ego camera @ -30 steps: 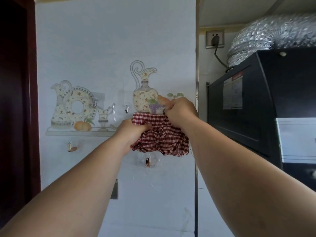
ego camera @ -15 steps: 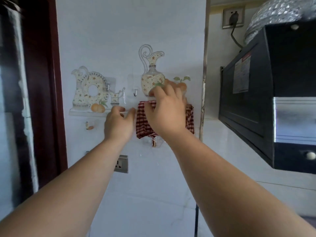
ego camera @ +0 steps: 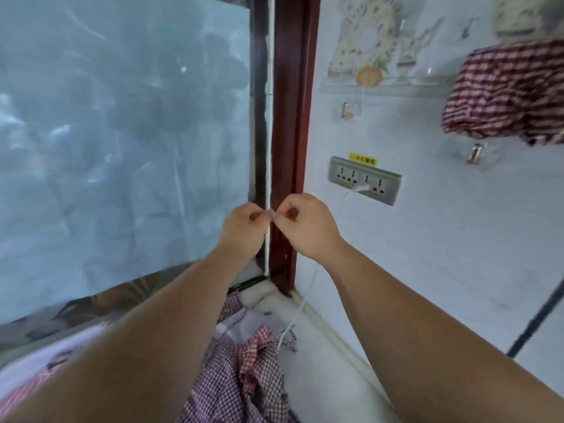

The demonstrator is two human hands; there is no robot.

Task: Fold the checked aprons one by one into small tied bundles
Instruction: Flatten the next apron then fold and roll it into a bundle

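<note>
a: where are the hands?

b: raised side by side in front of the dark red door frame (ego camera: pixel 290 117). the left hand (ego camera: pixel 244 227) and the right hand (ego camera: pixel 305 227) are both clenched, fingers curled in, with their fingertips meeting in the middle.

a: grasping anything?

b: there's a pale speck where the fingertips meet, but it's blurred. i can't tell whether anything is pinched there.

a: and the aprons?

b: one checked bundle (ego camera: pixel 506 90) is up against the wall at the top right, bunched and rounded, just above a clear wall hook (ego camera: pixel 474 152). how it's hung is hidden. the loose checked aprons (ego camera: pixel 250 377) lie crumpled on the white bench (ego camera: pixel 323 377) below the forearms, well apart from both hands.

a: what else is around?

b: a grey double wall socket (ego camera: pixel 364 180) just right of the right hand, with a white cable (ego camera: pixel 300 306) running from it down onto the aprons. a frosted glass pane (ego camera: pixel 122 132) fills the left side, and a jug sticker (ego camera: pixel 369 41) sits on the wall left of the bundle.
</note>
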